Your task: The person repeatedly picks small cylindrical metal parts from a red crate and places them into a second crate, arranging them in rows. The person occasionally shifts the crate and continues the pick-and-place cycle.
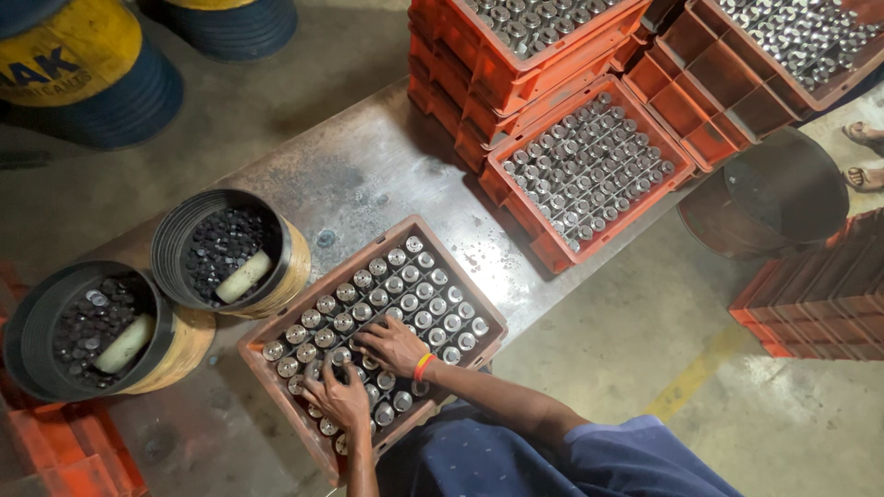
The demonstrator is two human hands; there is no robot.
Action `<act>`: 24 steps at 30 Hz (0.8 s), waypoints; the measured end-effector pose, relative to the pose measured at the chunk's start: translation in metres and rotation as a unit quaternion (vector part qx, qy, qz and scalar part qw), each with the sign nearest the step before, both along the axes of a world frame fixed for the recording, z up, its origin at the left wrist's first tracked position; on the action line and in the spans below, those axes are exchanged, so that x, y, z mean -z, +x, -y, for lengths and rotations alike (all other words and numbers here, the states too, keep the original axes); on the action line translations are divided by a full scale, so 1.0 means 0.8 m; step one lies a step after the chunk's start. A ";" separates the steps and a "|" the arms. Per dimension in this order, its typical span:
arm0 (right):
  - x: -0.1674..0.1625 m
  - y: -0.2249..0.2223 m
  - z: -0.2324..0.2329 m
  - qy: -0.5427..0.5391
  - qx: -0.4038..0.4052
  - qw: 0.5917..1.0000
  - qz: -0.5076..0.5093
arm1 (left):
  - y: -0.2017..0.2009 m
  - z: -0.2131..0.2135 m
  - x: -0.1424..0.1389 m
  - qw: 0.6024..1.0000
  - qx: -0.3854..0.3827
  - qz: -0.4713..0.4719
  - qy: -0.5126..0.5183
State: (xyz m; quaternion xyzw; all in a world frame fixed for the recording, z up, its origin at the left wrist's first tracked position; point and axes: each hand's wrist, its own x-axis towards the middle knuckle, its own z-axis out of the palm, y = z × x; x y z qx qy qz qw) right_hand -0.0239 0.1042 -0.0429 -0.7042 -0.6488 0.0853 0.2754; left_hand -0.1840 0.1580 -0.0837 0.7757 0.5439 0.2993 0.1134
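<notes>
On the metal surface point(368, 175), a parts crate point(276, 382) was being filled.
Most cells held shiny metal cylinders point(405, 285). Both hands lay spread, palms down, on the near rows: right hand point(391, 345), left hand point(336, 396); grip undeterminable.

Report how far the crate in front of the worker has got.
Done: the front crate looks nearly full of upright metal cylinders, and more filled crates stand behind it. In hand: the left hand and right hand rest on cylinders near the crate's close edge. Left: dark parts still lie in both buckets.
</notes>
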 end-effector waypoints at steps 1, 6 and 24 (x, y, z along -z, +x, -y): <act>0.000 0.000 0.000 0.008 -0.001 1.000 0.000 | 0.000 0.000 0.000 1.000 0.003 -0.002 0.009; -0.004 -0.002 -0.001 0.047 0.007 0.998 0.030 | 0.001 0.001 -0.002 1.000 -0.005 0.002 -0.027; -0.035 -0.006 -0.038 -0.035 -0.051 0.998 0.006 | 0.016 -0.016 -0.036 0.997 -0.009 -0.059 -0.056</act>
